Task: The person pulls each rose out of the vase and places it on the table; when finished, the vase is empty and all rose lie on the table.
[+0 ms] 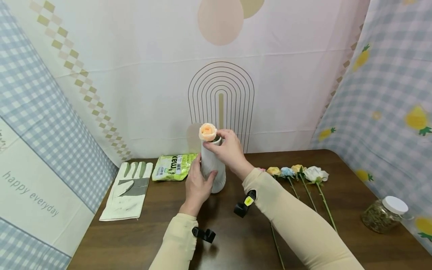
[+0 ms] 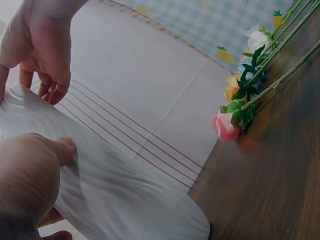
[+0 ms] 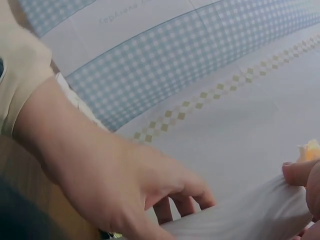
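Observation:
A tall white vase with a rippled surface stands near the back of the table, tilted across the left wrist view. My left hand grips its lower body, thumb across the near side. A peach rose shows its bloom just above the mouth; its stem is hidden inside. At the rim, my right hand holds the rose below the bloom, thumb in front and curled fingers behind. Only a sliver of the bloom shows past the thumb in the right wrist view.
Right of the vase lie several stemmed roses, including a white one, a blue one and a pink one. A lidded jar stands far right. Left are a green packet and a white-grey glove. Patterned cloths surround the table.

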A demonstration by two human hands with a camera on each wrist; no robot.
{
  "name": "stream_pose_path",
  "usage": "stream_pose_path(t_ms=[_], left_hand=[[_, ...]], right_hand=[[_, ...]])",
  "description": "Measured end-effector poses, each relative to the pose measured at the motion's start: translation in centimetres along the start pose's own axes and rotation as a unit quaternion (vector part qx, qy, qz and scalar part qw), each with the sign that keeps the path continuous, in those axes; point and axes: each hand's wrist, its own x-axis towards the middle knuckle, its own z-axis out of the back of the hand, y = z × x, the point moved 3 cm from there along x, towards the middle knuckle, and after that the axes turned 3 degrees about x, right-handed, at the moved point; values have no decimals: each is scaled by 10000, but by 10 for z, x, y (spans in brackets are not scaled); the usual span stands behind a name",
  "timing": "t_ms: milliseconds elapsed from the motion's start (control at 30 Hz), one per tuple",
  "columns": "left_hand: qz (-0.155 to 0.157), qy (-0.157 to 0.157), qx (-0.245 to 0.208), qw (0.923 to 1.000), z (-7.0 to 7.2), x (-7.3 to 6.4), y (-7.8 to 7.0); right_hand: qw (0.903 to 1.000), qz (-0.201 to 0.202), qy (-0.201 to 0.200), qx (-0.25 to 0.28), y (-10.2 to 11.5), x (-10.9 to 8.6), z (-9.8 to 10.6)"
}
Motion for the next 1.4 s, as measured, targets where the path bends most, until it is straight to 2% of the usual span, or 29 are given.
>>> stream_pose_path(t_ms=[167,333,533,700,867,1000,1167,1300,1400], left_hand=[[-21,-31,-15,10000,0,0,0],[-153,-126,11,9998,0,-1,-1],[-150,-160,28,9998,0,-1,-1],[-87,-135,-12,9999,-1,-1,0],[-82,-134,-4,9999,0,-1,0],[-89,-95,21,9999,-1,-1,0],[-47,-48,16,10000,0,-1,1],[-107,-120,38,9999,2,-1,0],[-157,-143,48,9998,1,0,0]], right_hand=[[9971,35,-277,704,5,2,-1],[9876,227,-510,1465,14,1,3],[9760,478,-871,1936,13,1,12],[9680,415,-923,2297,4,2,15],[9658,364,-893,2407,0,2,16],[9742,346,-911,2037,-4,1,19],[9935,352,-656,860,-5,0,22],[9977,432,-453,266,-2,0,25],[9973,453,-464,341,0,0,28]])
